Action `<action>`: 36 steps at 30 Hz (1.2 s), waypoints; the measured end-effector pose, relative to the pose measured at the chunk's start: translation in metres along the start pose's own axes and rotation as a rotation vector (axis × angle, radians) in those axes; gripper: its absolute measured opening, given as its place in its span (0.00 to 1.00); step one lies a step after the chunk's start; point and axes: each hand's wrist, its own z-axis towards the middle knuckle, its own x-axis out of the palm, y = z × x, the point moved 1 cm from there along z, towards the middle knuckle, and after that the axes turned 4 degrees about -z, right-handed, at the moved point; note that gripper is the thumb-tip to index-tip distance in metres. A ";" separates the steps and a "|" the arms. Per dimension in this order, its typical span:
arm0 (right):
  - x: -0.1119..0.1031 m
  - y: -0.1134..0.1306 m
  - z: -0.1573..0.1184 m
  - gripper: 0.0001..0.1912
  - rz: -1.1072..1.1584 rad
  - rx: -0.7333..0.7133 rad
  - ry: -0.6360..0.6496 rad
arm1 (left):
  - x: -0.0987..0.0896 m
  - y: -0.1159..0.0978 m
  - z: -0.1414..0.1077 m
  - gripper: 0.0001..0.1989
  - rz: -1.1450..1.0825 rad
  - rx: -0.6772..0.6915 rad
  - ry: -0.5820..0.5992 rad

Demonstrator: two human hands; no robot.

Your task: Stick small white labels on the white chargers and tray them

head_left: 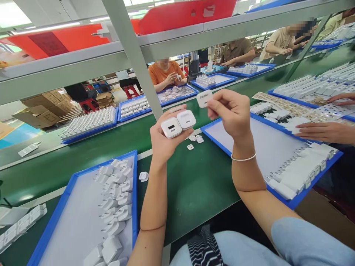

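Observation:
My left hand is wrapped round two white charger plugs held side by side, faces towards me. The left charger plug shows a dark rectangular opening above a small slot. On the right charger plug there is a slot and faint grey marking. My right hand pinches a thin white cover plate with grey lettering and a slot, up and to the right of the chargers and apart from them. Below, several loose cover plates lie on the green bench.
A blue-rimmed tray of white chargers lies left, another blue-rimmed tray right. A neighbour's hand reaches in at right. The green conveyor belt runs behind, with trays beyond. A metal post and shelf stand above.

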 end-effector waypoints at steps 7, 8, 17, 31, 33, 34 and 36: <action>0.013 0.029 -0.018 0.13 0.165 0.132 0.110 | -0.003 0.013 0.003 0.21 0.172 0.201 -0.143; 0.017 0.031 -0.021 0.13 0.185 0.147 0.138 | -0.003 0.014 0.002 0.21 0.174 0.220 -0.147; 0.034 0.033 -0.025 0.16 0.278 0.216 0.248 | -0.004 0.012 0.001 0.18 0.234 0.261 -0.147; 0.039 0.027 -0.024 0.18 0.285 0.212 0.310 | -0.001 0.010 0.000 0.14 0.291 0.306 -0.108; 0.039 0.027 -0.024 0.19 0.286 0.214 0.317 | 0.000 0.010 -0.001 0.14 0.294 0.296 -0.105; 0.038 0.027 -0.024 0.19 0.283 0.217 0.318 | 0.000 0.010 -0.001 0.14 0.295 0.290 -0.103; 0.038 0.028 -0.024 0.19 0.279 0.221 0.319 | 0.000 0.010 -0.002 0.14 0.293 0.279 -0.094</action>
